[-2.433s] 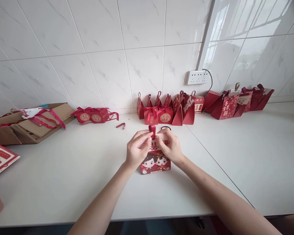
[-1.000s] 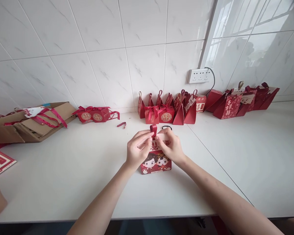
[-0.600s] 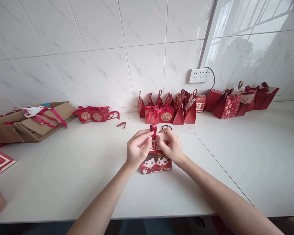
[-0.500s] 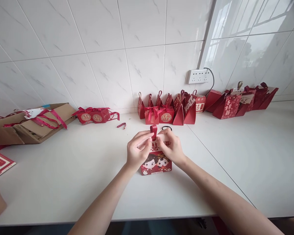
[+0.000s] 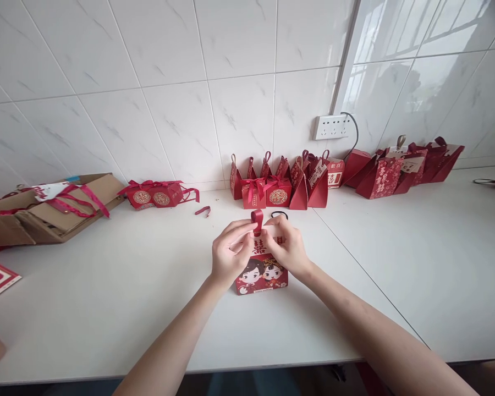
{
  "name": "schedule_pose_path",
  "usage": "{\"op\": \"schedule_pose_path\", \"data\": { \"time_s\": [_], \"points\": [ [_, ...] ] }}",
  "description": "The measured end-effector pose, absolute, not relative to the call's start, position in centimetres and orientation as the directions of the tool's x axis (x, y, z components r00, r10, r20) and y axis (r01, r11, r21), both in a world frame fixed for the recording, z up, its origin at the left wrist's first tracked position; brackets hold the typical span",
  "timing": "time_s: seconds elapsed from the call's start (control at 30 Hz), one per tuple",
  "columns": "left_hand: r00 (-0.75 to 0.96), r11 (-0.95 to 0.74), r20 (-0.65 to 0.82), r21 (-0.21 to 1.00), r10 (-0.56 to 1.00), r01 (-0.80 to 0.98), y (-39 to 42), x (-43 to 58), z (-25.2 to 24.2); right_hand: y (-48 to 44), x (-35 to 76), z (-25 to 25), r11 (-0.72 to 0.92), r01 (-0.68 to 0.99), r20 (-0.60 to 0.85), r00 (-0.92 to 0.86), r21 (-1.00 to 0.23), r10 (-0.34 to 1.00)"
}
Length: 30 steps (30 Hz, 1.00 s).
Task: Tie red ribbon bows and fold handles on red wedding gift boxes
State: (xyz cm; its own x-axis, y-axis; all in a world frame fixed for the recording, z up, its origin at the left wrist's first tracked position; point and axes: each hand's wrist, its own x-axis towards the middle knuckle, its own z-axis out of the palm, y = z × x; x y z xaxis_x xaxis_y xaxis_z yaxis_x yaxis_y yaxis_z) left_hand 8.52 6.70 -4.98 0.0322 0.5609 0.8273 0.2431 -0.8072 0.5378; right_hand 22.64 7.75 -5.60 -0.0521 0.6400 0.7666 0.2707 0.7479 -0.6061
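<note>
A red and white paper gift box [image 5: 262, 276], printed with two cartoon figures, stands upright on the white table in front of me. From its top rises a dark red ribbon loop [image 5: 256, 217]. My left hand [image 5: 232, 250] pinches the box's top edge at the left, its fingertips against the ribbon's base. On the other side, my right hand [image 5: 287, 245] grips the same top edge between thumb and fingers. Parts of the printed top panel are hidden behind my fingers. Just behind the box lies a thin black loop [image 5: 279, 214].
Several red gift boxes [image 5: 278, 195] stand by the tiled wall, with more red boxes [image 5: 390, 175] farther right. A cardboard box [image 5: 76, 217] holding ribbons lies left, near two red boxes [image 5: 152, 197]. A short ribbon piece [image 5: 202, 210] rests behind. A socket strip [image 5: 332, 127] is wall-mounted.
Both hands keep their hold on the gift box with almost no movement. The whole view has shifted slightly, and a dark object now shows at the far right edge.
</note>
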Motion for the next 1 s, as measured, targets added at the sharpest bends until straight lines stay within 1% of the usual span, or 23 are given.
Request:
{"op": "schedule_pose_path", "data": {
  "time_s": [0.23, 0.4, 0.47, 0.53, 0.6, 0.7, 0.77, 0.83, 0.9, 0.93, 1.0],
  "points": [
    [0.046, -0.840, 0.869, 0.461, 0.493, 0.287, 6.7, 8.6, -4.9, 7.7, 22.7, -5.6, 0.729, 0.290, 0.752, -0.046, -0.620, 0.658],
    [0.028, -0.829, 0.858, 0.485, 0.512, 0.278, 6.8, 8.6, -5.0, 7.7, 22.7, -5.7, 0.728, 0.296, 0.750, -0.055, -0.618, 0.659],
    [0.024, -0.821, 0.853, 0.493, 0.521, 0.288, 6.7, 8.6, -5.0, 7.7, 22.8, -5.8, 0.726, 0.270, 0.743, -0.051, -0.633, 0.667],
    [0.021, -0.818, 0.856, 0.486, 0.516, 0.309, 6.6, 8.6, -5.0, 7.7, 22.8, -6.1, 0.713, 0.182, 0.716, -0.062, -0.677, 0.695],
    [0.003, -0.807, 0.853, 0.493, 0.522, 0.326, 6.6, 8.5, -5.0, 7.7, 22.8, -6.3, 0.649, 0.072, 0.644, -0.078, -0.757, 0.761],
    [-0.054, -0.749, 0.785, 0.607, 0.618, 0.266, 6.9, 8.1, -5.1, 8.2, 22.7, -6.2, 0.461, -0.041, 0.462, -0.050, -0.887, 0.885],
    [-0.049, -0.703, 0.721, 0.687, 0.691, 0.186, 7.3, 7.8, -5.3, 8.9, 22.8, -6.0, 0.332, -0.192, 0.335, 0.019, -0.924, 0.942],
    [-0.013, -0.650, 0.661, 0.741, 0.750, 0.171, 7.7, 7.7, -5.5, 9.8, 23.2, -5.7, 0.236, -0.417, 0.203, 0.122, -0.878, 0.972],
    [0.021, -0.548, 0.558, 0.805, 0.829, 0.227, 7.9, 7.8, -5.8, 10.6, 23.8, -5.6, 0.184, -0.601, 0.056, 0.225, -0.778, 0.973],
    [0.042, -0.479, 0.485, 0.840, 0.873, 0.255, 7.9, 8.0, -6.0, 10.9, 24.1, -5.6, 0.174, -0.655, -0.001, 0.258, -0.735, 0.966],
    [0.090, -0.351, 0.340, 0.893, 0.936, 0.280, 7.8, 8.4, -6.3, 11.3, 24.6, -5.9, 0.161, -0.704, -0.057, 0.276, -0.692, 0.959]
  ]
}}
